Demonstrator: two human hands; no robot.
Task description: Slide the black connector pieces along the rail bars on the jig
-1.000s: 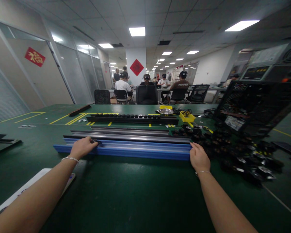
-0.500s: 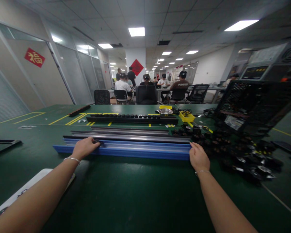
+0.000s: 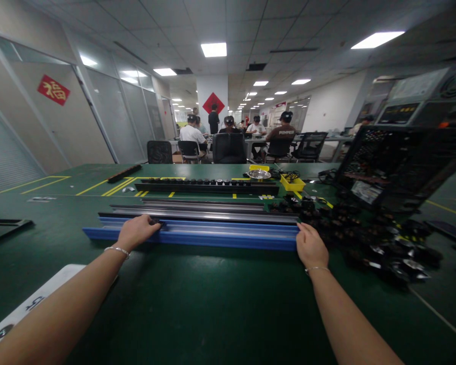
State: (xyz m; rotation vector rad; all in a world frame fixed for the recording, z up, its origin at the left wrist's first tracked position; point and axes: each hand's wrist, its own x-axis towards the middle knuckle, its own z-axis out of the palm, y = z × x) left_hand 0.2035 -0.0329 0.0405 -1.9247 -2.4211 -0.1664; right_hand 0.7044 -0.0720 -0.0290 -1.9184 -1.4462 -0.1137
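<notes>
Pinching small black part in left hand, fingers closed on it, left of frame centre. Sits at the fingertips, in the trough of blue channel rail. Can't make out its shape, mostly covered by fingers. Gripping the rail's right end with right hand, fingers bent over the edge, right of centre. Runs crosswise at mid-frame, from beyond left hand to right fingertips.

Materials: rail long, straight, smooth blue, with raised side walls and a paler, shiny groove. Just behind it, dark rails, parallel, with silvery sheen. Farther back, black rail with a row of round black pieces. All on smooth green tabletop with yellow tape lines.

Counts: one blue rail, one part in left hand, at least two dark rails, one shiny round bowl and two yellow trays above centre right, one open computer case at right. Can't count the jumbled black parts heap at right, nor the round pieces.
</notes>
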